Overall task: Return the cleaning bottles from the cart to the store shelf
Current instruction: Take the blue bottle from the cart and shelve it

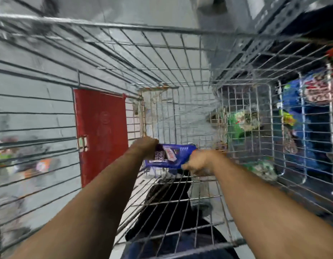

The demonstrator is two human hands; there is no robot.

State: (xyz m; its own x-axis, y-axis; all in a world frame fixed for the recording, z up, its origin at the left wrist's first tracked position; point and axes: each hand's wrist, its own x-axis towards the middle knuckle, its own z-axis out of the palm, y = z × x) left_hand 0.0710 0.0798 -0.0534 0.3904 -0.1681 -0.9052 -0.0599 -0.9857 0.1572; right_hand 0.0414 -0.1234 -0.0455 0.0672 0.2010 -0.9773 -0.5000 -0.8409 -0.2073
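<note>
Wire cart fills the frame; store shelf at right edge, blurry. Blue bottle lies sideways at frame center, low in cart. My left hand wraps its base, right hand grips the cap end. Lift level w/ both, clear the wires, then swing right.

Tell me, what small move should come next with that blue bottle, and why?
Probably lift the blue bottle up and out over the cart's wire rim. Both hands, left and right, already grip it low inside the basket, and the shelf stands beyond the right wall.
</note>
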